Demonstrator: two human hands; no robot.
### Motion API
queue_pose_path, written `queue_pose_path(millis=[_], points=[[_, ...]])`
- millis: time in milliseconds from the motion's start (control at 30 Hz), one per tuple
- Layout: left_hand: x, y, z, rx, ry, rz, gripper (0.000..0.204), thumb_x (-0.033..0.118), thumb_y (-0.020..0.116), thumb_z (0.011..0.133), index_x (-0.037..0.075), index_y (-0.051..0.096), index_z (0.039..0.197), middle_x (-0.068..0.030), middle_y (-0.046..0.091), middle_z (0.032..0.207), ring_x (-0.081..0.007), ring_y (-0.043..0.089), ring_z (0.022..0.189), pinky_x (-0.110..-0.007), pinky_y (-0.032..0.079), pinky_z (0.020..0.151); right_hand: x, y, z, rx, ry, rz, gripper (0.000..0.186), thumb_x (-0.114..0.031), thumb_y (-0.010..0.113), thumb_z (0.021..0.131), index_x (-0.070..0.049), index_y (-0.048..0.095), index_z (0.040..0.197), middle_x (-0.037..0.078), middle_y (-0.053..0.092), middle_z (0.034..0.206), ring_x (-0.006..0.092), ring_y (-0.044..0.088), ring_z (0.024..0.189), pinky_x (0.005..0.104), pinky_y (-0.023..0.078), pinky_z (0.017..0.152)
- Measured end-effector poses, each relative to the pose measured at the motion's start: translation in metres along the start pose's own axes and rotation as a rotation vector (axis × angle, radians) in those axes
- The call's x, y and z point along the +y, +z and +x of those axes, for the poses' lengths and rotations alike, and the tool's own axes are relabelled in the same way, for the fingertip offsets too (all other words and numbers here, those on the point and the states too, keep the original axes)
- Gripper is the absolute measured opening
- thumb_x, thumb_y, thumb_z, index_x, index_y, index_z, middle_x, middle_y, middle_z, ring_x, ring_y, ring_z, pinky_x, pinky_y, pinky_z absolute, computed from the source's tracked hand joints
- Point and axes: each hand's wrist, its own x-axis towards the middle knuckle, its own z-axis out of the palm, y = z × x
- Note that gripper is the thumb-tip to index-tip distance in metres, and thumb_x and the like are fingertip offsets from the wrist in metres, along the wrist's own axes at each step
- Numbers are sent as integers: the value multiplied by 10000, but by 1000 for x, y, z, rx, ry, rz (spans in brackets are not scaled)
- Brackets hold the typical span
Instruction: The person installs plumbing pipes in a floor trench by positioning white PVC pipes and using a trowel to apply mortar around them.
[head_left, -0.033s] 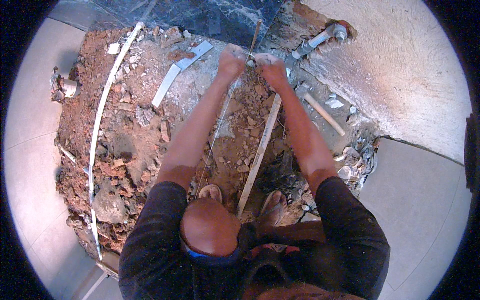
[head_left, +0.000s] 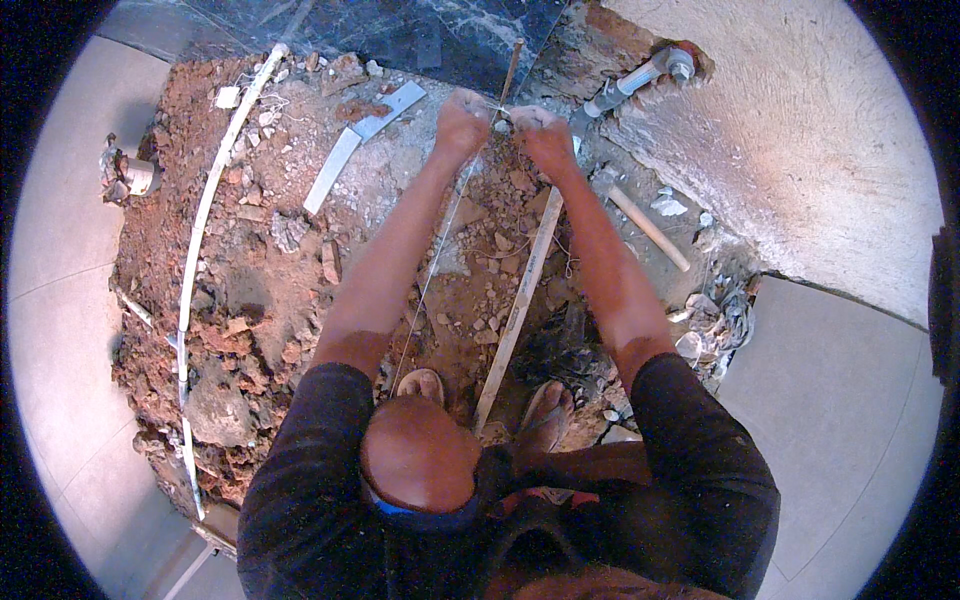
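Note:
At the far end of the dug ground, a thin rusty rod (head_left: 513, 68) stands close to the dark stone slab. A pale string (head_left: 432, 265) runs from near the rod back toward my feet. My left hand (head_left: 464, 122) is closed on the string just left of the rod. On the other side my right hand (head_left: 541, 130) is also closed, its fingers pinching the string's end. A small pale knot or loop seems to sit between the hands, too small to make out clearly. Beneath my right forearm lies a long pale batten (head_left: 520, 300), its far end partly hidden.
A hammer (head_left: 648, 228) with a wooden handle lies to the right. Two grey strips (head_left: 333, 170) rest on the rubble at left. A long white pipe (head_left: 196, 230) curves along the left side. Another pipe (head_left: 630, 85) protrudes from the broken wall (head_left: 790, 130).

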Motion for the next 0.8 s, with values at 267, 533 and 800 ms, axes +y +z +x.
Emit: queue_pose_path(millis=[267, 533, 800], points=[[3, -4, 6, -134, -348, -564, 69, 90, 563, 854, 75, 560, 787, -27, 552, 671, -141, 523, 556, -285, 389, 437, -8, -1, 6, -27, 173, 149, 247, -252, 571, 888, -36, 675, 948, 137, 683, 892, 320, 658, 819, 404, 510, 767], [8, -7, 16, -184, -661, -917, 150, 106, 517, 902, 94, 504, 753, -31, 511, 690, -127, 455, 532, -262, 316, 401, 14, 9, 18, -66, -295, -431, 241, -122, 575, 819, -57, 624, 1045, 162, 619, 1027, 376, 619, 909, 467, 512, 774], [7, -10, 7, -133, -573, -837, 127, 110, 532, 894, 103, 542, 767, -36, 510, 664, -147, 453, 493, -315, 365, 406, -7, 14, 17, -38, 47, -335, 170, -120, 558, 829, -67, 623, 976, 196, 616, 944, 405, 609, 843, 491, 494, 748]])
